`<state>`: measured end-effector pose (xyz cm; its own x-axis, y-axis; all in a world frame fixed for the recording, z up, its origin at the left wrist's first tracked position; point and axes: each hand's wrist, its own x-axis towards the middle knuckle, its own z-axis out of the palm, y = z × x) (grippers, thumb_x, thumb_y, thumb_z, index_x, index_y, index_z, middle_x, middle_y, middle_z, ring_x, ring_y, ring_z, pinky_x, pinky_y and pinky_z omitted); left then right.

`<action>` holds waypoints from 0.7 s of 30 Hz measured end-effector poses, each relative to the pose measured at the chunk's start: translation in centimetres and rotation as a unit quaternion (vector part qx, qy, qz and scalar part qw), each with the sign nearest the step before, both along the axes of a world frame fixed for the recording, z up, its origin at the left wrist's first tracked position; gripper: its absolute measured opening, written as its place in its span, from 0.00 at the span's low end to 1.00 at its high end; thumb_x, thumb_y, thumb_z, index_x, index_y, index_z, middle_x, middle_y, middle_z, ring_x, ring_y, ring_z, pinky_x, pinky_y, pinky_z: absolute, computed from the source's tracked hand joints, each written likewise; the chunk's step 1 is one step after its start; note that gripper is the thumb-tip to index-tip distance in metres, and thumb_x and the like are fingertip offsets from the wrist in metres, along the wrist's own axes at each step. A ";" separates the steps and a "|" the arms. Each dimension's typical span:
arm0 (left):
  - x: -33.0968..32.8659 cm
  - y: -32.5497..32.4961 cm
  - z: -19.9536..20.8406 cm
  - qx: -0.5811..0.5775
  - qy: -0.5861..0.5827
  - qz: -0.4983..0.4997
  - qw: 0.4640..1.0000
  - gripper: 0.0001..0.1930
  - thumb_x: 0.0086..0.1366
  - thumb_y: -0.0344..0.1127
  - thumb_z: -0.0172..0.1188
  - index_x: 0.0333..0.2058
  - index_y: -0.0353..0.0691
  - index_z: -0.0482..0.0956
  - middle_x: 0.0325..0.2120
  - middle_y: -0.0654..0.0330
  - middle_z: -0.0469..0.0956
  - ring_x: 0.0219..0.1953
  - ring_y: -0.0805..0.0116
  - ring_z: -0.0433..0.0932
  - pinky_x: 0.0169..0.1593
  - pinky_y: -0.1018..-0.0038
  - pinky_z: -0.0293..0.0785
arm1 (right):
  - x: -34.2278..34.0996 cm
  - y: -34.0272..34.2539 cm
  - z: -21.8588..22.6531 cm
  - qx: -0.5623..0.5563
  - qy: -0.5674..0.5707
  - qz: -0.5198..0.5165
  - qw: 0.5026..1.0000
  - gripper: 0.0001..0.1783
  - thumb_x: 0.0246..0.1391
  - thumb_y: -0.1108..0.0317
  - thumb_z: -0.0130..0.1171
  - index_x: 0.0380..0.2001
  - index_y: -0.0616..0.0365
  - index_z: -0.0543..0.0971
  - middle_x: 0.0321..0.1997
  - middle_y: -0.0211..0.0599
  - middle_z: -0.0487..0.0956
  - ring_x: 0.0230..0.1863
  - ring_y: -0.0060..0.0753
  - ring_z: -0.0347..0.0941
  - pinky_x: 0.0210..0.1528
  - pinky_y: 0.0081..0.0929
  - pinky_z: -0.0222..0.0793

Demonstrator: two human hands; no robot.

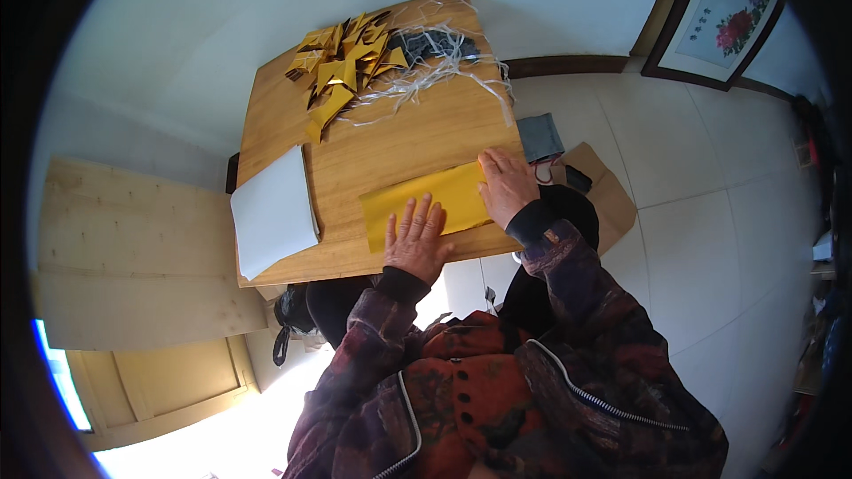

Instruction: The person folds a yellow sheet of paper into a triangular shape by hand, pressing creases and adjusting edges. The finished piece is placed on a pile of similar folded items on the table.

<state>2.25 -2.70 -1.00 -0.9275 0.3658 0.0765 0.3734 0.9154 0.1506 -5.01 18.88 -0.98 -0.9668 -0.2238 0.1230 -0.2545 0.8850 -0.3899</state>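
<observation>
A folded sheet of yellow paper (444, 195) lies as a long strip along the near edge of the wooden table. My left hand (415, 239) rests on its lower left part, open, with the fingers spread flat. At the strip's right end is my right hand (509, 186), palm down with its fingers laid over the paper and the thumb apart. What lies under the right palm is hidden. Farther back on the table sits a pile of folded shiny gold paper pieces (342, 66).
A stack of white paper (275, 213) lies at the table's left edge. Tangled clear strips (426, 80) and a dark grey bundle (422, 43) lie at the back right. On the floor to the right stand a grey bag (540, 137) and brown cardboard (612, 204).
</observation>
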 end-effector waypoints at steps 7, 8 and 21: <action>0.0 -0.5 -0.2 0.016 -0.072 -0.006 0.997 0.40 0.59 0.54 0.60 0.67 0.50 0.56 0.70 0.63 0.50 0.72 0.61 0.48 0.70 0.51 0.40 | 0.7 1.5 0.1 0.049 0.082 0.052 0.994 0.21 0.55 0.70 0.53 0.53 0.60 0.74 0.59 0.40 0.71 0.61 0.43 0.64 0.62 0.39 0.58; -0.1 -1.2 -0.2 0.011 -0.073 -0.010 0.997 0.40 0.58 0.55 0.60 0.67 0.51 0.57 0.70 0.64 0.51 0.71 0.62 0.49 0.70 0.51 0.40 | 1.3 1.6 0.2 0.061 0.081 0.053 0.993 0.21 0.55 0.70 0.53 0.53 0.60 0.73 0.59 0.40 0.71 0.61 0.42 0.64 0.62 0.39 0.58; 0.8 -1.4 1.9 0.018 -0.029 -0.104 0.994 0.45 0.56 0.57 0.63 0.68 0.49 0.54 0.70 0.57 0.50 0.72 0.58 0.49 0.71 0.54 0.39 | 7.0 4.3 0.7 -0.108 0.115 0.023 0.987 0.22 0.50 0.74 0.56 0.51 0.63 0.74 0.55 0.44 0.73 0.60 0.47 0.67 0.58 0.40 0.62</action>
<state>3.08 -4.13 0.89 -0.8352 0.5483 0.0422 0.5440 0.8126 0.2090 1.97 23.19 -0.24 -0.8976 -0.2113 0.3868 -0.3955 0.7736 -0.4951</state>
